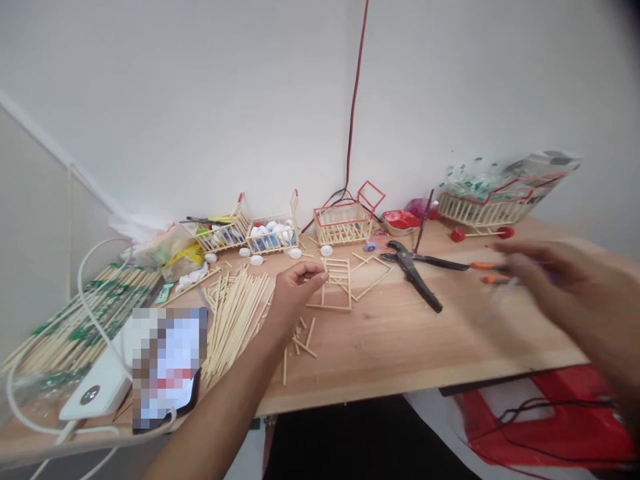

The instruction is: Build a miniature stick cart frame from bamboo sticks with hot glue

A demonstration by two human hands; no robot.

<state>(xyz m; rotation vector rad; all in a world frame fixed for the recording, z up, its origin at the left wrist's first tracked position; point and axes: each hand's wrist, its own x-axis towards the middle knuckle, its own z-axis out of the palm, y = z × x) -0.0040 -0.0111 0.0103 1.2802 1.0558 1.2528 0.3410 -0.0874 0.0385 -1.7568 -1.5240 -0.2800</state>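
Note:
My left hand point(295, 287) rests on the wooden table point(400, 347) with its fingers curled in; it touches a flat ladder-like frame of thin sticks point(336, 283). Whether it pinches a stick I cannot make out. A loose pile of thin wooden sticks point(235, 313) lies just left of that hand. My right hand point(555, 280) is smeared by motion over the table's right side, close to the orange handles of a tool point(493, 272). Black pliers point(415, 273) lie between the two hands.
Small stick baskets point(345, 223), some holding white caps, stand along the wall with a red dish point(400, 220) and a wheeled stick cart point(480, 210). Packed chopsticks point(65, 320), a white power bank point(95, 390) with cable and a phone point(167, 363) lie at left. A red stool point(550, 427) stands below.

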